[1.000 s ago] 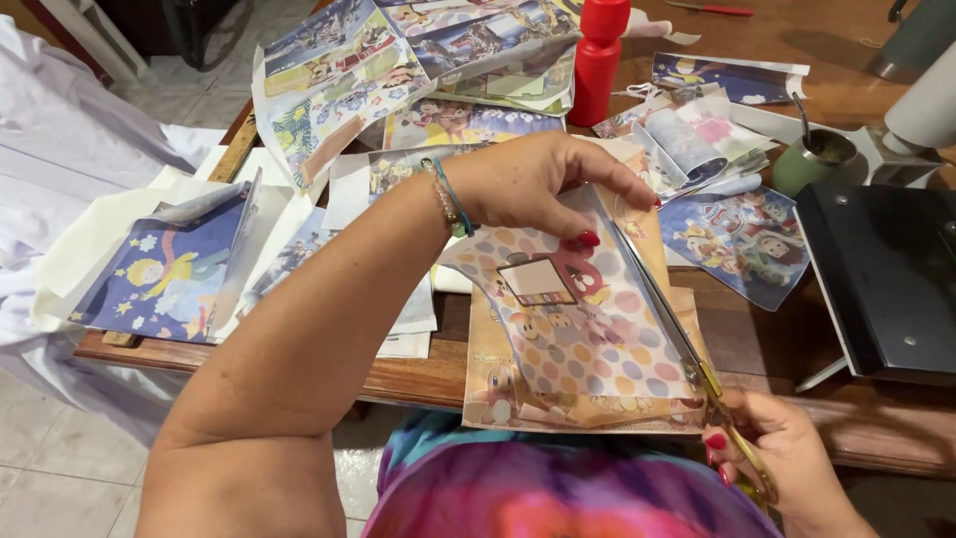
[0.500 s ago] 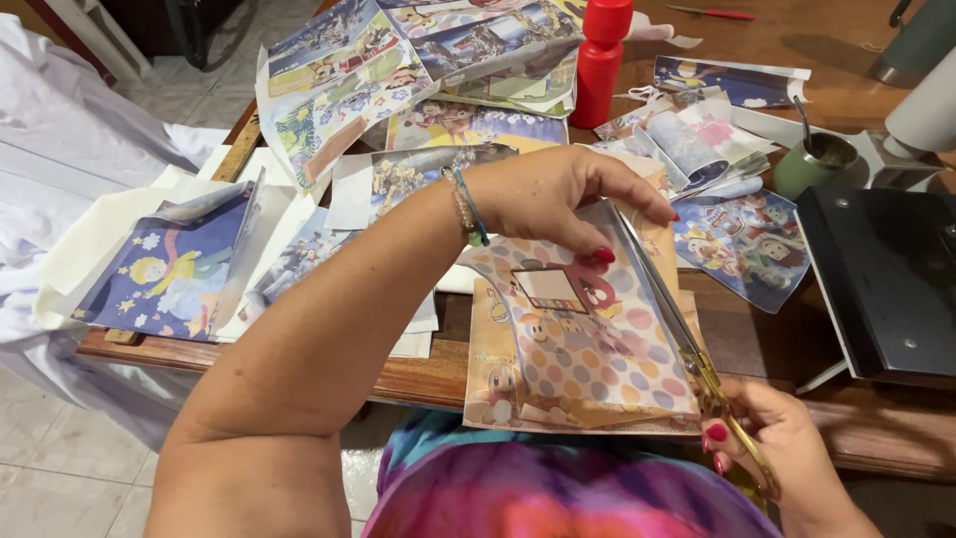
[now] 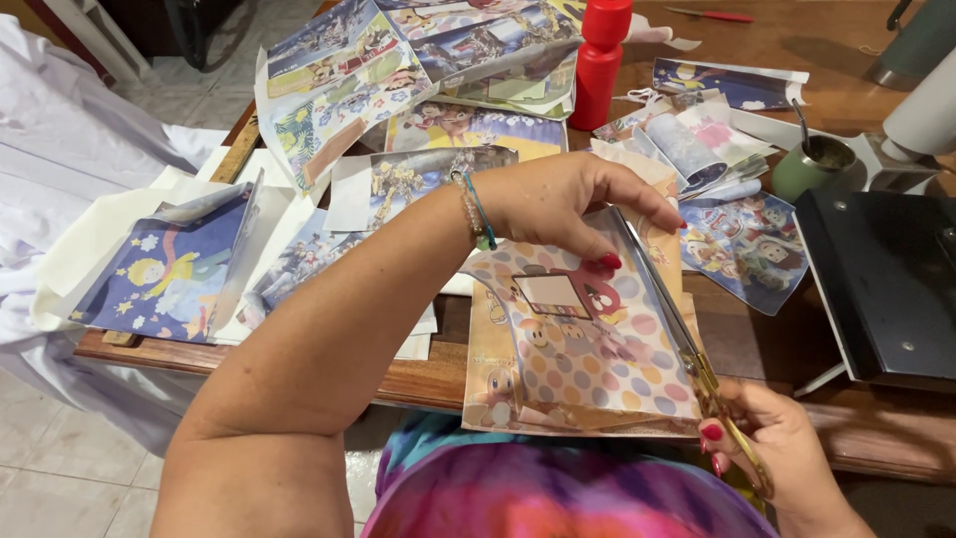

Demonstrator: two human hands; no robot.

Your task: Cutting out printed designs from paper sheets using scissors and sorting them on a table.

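Wooden tabletop (image 3: 797,60) strewn with prints. Polka-dot cartoon sheet (image 3: 583,349) raised near red bottle (image 3: 600,62), pinched by left hand (image 3: 563,199); right hand (image 3: 787,458) clenched around scissors (image 3: 687,344) along its edge.

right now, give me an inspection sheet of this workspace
surface: wooden table, mostly covered.
job's things: polka-dot printed sheet; scissors along its right edge.
clutter: cartoon prints, blue starry sheet, red bottle, green cup with a straw, black flat device.
grippers: left hand pinches the sheet's top; right hand grips the scissor handles.
cables: nothing seen.
surroundings: white cloth, tiled floor.
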